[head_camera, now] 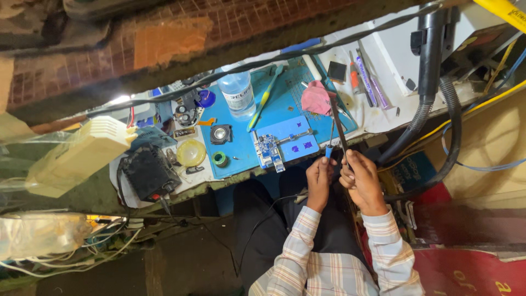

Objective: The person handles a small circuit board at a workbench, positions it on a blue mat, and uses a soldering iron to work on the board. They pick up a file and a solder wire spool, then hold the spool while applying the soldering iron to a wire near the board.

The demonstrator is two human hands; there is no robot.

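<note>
My left hand (320,181) is closed around a thin soldering iron with a blue grip (329,151), whose black cord trails down over my lap. My right hand (359,181) pinches a dark slim tool (341,134) that points up toward the bench. Both hands hover just off the near edge of a blue work mat (244,151). A small blue circuit board (269,149) sits clamped in a holder on the mat, left of the hands. A pink cloth (316,97) lies beyond the tool tips.
On the mat stand a clear plastic bottle (237,92), a yellow-green brush (264,98), a small green spool (220,159) and a yellow round lid (191,152). A black box-shaped station (149,172) sits at the left. A grey hose (424,109) hangs at the right.
</note>
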